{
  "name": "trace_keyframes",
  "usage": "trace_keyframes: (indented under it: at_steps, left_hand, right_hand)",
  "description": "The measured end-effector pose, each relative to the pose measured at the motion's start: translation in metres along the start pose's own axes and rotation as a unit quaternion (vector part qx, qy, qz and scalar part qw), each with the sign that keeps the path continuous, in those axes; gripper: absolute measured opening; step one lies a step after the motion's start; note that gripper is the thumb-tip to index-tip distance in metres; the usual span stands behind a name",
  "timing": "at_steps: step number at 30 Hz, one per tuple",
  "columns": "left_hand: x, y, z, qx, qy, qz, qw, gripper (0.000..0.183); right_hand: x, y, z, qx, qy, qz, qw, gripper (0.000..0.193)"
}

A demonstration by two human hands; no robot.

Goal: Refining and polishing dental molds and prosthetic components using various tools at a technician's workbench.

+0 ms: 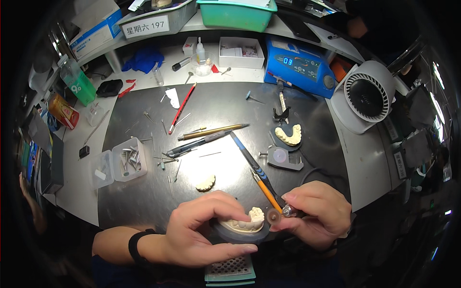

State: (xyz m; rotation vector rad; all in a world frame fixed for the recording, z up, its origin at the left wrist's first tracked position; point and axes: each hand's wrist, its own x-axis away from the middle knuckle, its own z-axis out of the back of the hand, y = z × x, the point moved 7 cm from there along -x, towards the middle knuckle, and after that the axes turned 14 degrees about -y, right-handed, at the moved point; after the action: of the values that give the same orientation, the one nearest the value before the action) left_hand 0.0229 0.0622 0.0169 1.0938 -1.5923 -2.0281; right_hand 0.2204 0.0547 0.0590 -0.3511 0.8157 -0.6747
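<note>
Two hands, head view: both at near edge of dark bench mat (127, 201), close tog. but apart.
L hand (201, 235): fingers curled over tooth cast (246, 226), thumb along its near side; gripping it.
Cast: off-white teeth on dark grey base, in L hand at mat's near edge, taller tooth section at R end.
R hand (319, 213): thumb + fingers closed round metal-nosed handpiece (292, 211), pointing L.
Disc (274, 216): round, brownish, on handpiece tip, just beside cast's R end; contact can't tell.
Below hands: green-edged perforated panel (230, 269), partly hidden.
Mat, ctr: small tooth-arch piece (206, 183) beyond L hand; orange-handled tool (265, 189) next to blue/blk tool (252, 163).
Mat, far: gold pen (211, 132), dk grey pen (201, 143), red pencil (182, 109).
Mat, L: clear open box (128, 161) w/ burs inside; more loose burs nearby.
Mat, R: 2nd cast (289, 137) on dark holder.
Back: blue control unit (300, 67), lit display; white fan (362, 98) to its R; white box (241, 54) to its L.
Far L: bottle (77, 81) w/ green liquid.
</note>
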Motion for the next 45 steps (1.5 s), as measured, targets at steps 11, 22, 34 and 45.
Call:
trace_keyframes:
  at_steps: [11, 22, 34, 45]
  left_hand:
    - [0.003, -0.009, -0.004, 0.122, -0.027, -0.044, 0.991, 0.048]
    - [-0.001, -0.008, 0.001, 0.117, -0.028, -0.013, 0.993, 0.046]
    - [0.039, -0.037, 0.013, 0.0, 0.046, 0.27, 0.962, 0.02]
    - [0.008, -0.008, -0.004, -0.329, -0.086, 0.046, 0.939, 0.012]
  right_hand:
    - [-0.002, -0.009, -0.009, 0.001, -0.09, 0.102, 0.991, 0.033]
    - [0.0, -0.008, -0.007, 0.01, -0.108, 0.081, 0.991, 0.034]
    - [0.012, -0.004, -0.031, 0.047, -0.071, 0.124, 0.989, 0.039]
    - [0.012, 0.015, -0.048, 0.062, -0.165, 0.042, 0.983, 0.024]
